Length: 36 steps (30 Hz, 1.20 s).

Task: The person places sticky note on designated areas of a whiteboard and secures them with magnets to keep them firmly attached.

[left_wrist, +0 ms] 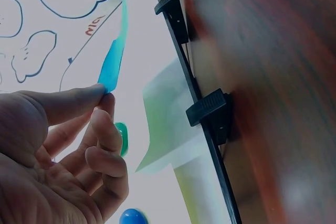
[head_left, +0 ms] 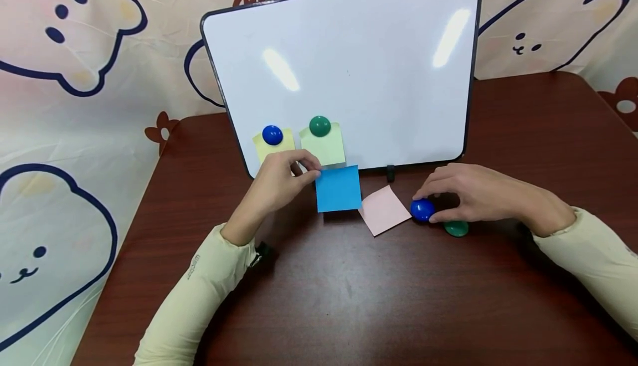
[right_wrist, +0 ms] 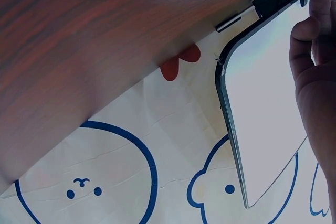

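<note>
Between thumb and index finger, the left hand point(head_left: 286, 180) pinches the upper left corner of a blue sticky note point(head_left: 339, 190), held in front of the whiteboard's lower edge. The left wrist view shows the blue note point(left_wrist: 112, 66) nearly edge-on at the left fingertips. The right hand point(head_left: 476, 193) grips a blue round magnet point(head_left: 422, 210) at the table, with a green magnet point(head_left: 456, 228) partly under that hand. A pink note point(head_left: 384, 211) lies on the table between the blue note and the blue magnet. In the right wrist view the right hand point(right_wrist: 317, 77) shows only partly.
A whiteboard point(head_left: 379, 78) leans at the back of the table point(head_left: 339, 299). On its lower left, a blue magnet point(head_left: 272, 135) holds a yellow note point(head_left: 284, 143) and a green magnet point(head_left: 320, 126) holds a pale green note point(head_left: 326, 149). Black clips point(left_wrist: 211, 109) sit along its lower edge.
</note>
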Each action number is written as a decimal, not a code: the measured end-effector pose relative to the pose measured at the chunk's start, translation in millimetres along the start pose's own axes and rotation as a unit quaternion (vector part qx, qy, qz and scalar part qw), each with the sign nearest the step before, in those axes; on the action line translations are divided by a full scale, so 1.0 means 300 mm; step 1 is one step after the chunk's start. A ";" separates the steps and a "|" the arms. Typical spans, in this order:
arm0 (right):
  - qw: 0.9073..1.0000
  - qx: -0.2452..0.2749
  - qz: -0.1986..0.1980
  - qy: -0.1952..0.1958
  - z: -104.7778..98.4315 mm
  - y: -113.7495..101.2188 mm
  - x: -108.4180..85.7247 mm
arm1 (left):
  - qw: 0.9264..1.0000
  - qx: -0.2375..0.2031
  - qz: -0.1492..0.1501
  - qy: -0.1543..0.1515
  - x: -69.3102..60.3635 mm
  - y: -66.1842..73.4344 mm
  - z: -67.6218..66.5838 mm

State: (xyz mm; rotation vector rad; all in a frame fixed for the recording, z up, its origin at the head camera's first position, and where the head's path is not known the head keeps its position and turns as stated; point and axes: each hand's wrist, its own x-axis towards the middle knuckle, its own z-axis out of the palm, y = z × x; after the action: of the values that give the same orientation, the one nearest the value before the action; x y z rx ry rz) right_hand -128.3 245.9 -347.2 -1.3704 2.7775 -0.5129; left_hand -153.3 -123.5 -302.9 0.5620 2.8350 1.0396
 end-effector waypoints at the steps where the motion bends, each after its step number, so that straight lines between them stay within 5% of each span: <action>1: 1.000 0.000 -0.001 0.001 0.000 0.000 0.001 | 1.000 0.000 0.000 0.001 0.001 0.002 -0.001; 36: 1.000 0.002 -0.003 0.002 -0.001 -0.006 0.000 | 0.999 0.000 0.004 0.035 0.068 0.024 0.026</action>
State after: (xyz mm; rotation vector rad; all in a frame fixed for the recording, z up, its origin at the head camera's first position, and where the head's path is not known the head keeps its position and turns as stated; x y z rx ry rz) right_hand -126.9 245.0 -346.5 -1.3804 2.7751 -0.5222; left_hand -168.7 -106.2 -303.0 0.5477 2.8948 1.0815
